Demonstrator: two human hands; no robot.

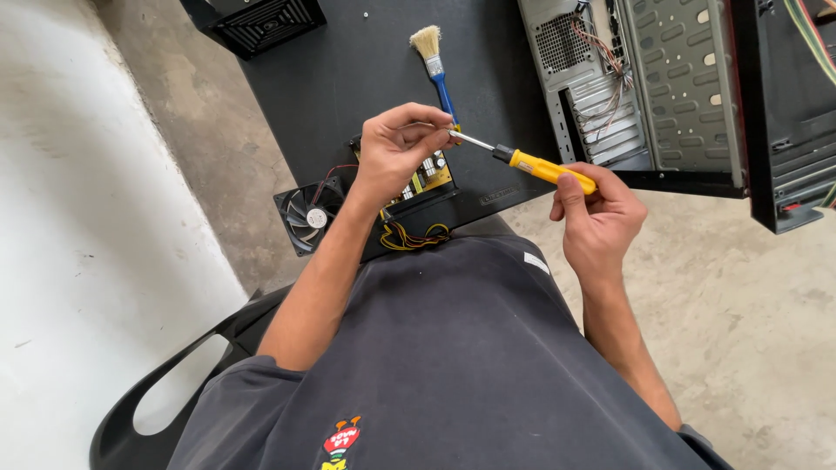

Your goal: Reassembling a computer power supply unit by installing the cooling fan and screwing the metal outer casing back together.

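My right hand (596, 218) grips the yellow handle of a screwdriver (535, 165), held level over the table's near edge. Its metal shaft points left into my left hand (396, 148), whose fingers pinch the tip end. Under my left hand lies a power supply circuit board (427, 177) with yellow and black wires (414, 237) trailing toward my lap. A black cooling fan (309, 215) hangs off the table's left edge, joined by a red wire. A blue-handled paintbrush (435, 70) lies just beyond my left hand.
The black table (348, 78) carries a black vented box (261, 22) at its far left corner. An open grey computer case (644, 83) stands at the right, with a black panel (788, 113) beside it. I sit on a black plastic chair (148, 392) on concrete floor.
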